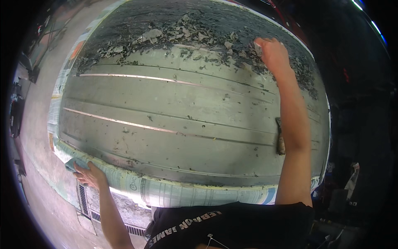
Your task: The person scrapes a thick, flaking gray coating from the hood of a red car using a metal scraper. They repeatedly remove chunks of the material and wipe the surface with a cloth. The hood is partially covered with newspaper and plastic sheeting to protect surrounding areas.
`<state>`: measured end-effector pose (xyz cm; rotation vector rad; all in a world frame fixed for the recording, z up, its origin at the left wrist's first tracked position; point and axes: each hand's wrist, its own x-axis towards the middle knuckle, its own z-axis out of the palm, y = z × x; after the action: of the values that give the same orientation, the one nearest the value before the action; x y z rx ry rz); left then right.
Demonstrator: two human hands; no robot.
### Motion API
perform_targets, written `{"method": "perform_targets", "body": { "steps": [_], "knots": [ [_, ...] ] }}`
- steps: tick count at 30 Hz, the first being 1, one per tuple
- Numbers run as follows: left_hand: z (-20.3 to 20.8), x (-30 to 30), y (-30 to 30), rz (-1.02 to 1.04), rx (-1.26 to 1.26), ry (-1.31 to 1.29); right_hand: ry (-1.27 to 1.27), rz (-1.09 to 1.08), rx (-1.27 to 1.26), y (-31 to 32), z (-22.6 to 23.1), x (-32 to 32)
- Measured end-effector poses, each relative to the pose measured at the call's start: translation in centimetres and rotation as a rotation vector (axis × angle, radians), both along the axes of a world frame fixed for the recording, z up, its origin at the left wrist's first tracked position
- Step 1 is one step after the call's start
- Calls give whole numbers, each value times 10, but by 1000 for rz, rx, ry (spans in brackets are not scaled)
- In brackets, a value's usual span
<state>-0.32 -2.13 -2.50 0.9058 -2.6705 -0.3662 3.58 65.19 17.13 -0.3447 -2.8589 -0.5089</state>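
A broad grey-green ribbed panel (166, 95), like a vehicle roof, spreads before me. Its far part carries a dark, wrinkled coating (137, 14), with loose grey flakes (151, 35) heaped along the boundary. My right arm stretches over the panel, and my right hand (274, 54) is closed at the far right among the flakes. A small greyish thing shows at its fingertips; I cannot make out its kind. My left hand (92, 175) rests at the near left corner, fingers outstretched on the masked edge, beside a teal patch (72, 163) of unclear kind.
A scraper-like tool with a worn handle (281, 143) lies on the panel beside my right forearm. Printed masking sheet (166, 193) wraps the near and left edges. On the left, pale concrete floor (37, 128) holds a drain grate (83, 201). The right side is dark.
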Motion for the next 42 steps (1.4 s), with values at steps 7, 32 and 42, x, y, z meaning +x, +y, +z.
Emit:
{"method": "perform_targets", "body": {
  "steps": [7, 32, 42],
  "knots": [
    [-7, -2, -1, -35, -11, 56, -128, 159, -110, -39, -37, 50],
    [-6, -6, -2, -3, -20, 8, -86, -166, -493, -11, 11, 40],
    [-7, -5, -3, -12, -22, 7, -60, -242, -337, 0, -5, 27]
  ]
}}
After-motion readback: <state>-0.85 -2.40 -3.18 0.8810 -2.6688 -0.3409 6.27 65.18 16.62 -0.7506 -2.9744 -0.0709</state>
